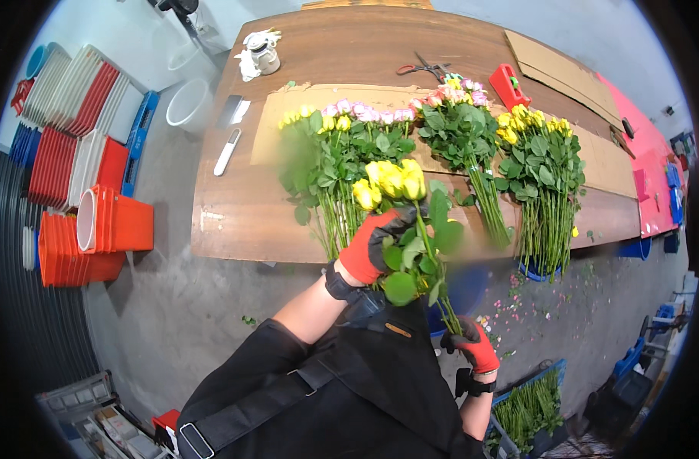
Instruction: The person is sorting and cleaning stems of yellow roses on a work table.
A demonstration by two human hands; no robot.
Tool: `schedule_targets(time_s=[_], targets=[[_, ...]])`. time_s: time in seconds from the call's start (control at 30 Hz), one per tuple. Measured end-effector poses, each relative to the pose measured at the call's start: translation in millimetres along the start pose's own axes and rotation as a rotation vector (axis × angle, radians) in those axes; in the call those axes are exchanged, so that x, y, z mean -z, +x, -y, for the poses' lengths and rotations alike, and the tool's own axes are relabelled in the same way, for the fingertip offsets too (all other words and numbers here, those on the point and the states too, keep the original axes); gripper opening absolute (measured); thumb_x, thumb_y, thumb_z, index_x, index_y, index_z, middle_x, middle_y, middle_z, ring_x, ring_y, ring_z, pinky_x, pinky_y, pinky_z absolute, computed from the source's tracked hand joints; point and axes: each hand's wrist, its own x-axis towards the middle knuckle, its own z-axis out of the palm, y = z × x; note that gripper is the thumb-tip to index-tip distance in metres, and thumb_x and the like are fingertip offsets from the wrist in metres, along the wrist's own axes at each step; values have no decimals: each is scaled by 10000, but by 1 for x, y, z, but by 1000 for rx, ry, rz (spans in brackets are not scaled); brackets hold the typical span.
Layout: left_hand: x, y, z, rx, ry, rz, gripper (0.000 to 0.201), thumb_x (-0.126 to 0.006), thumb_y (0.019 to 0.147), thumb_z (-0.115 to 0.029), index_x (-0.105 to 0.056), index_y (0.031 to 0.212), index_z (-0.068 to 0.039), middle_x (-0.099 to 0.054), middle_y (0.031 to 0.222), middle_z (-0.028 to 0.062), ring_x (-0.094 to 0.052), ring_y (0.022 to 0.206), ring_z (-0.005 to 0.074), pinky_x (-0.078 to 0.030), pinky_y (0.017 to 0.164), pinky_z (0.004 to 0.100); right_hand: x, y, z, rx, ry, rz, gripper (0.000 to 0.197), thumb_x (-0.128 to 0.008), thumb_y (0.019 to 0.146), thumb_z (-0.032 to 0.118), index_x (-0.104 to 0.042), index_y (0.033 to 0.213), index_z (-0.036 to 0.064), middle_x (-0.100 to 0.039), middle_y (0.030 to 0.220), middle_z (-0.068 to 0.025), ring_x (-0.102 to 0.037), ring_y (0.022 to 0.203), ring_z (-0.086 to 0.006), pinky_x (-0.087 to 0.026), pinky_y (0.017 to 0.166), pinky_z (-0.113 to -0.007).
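A small bunch of yellow roses [391,182] is held close to my body, its stems slanting down to the right. My left hand [372,246], in a red and black glove, is closed round the bunch just below the blooms. Lower down, my right hand [473,346], gloved alike, is closed on the stem ends. Beyond the bunch, pink and yellow roses [349,145] lie at the left of the table. Bundled mixed roses [463,126] lie in the middle, and a larger group of yellow roses [544,157] at the right, their stems over the near edge.
The brown wooden table [235,206] bears cardboard sheets [277,107], scissors [422,67], a red tape dispenser [510,86], a white-handled tool [227,151] and a jar [264,57]. Stacked orange buckets [124,218] stand left. A crate of green stems [529,413] sits lower right; petals litter the floor.
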Motion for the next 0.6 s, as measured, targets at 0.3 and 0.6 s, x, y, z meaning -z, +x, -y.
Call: schedule_targets(time_s=[0.3,0.6], targets=[[-4,25,56,92,-610,329,298,-708,938,-89,-699,1234,-57,-655,1323,79,-609,1236,238,-479,1033,373,34,-2,-36,115,-358,-313,327,-696,913,92,-638,1222,1,-712,983,-74,-647,830,-134,-513,733,-285],[15,16,115,-475,889,329,119,-688,829,-267,-626,768,-186,-585,763,90,-583,761,303,-463,713,412,46,23,-62,256,-434,-392,348,-706,922,50,-632,1259,4,-714,1140,-87,-665,1037,-164,-522,905,-316]])
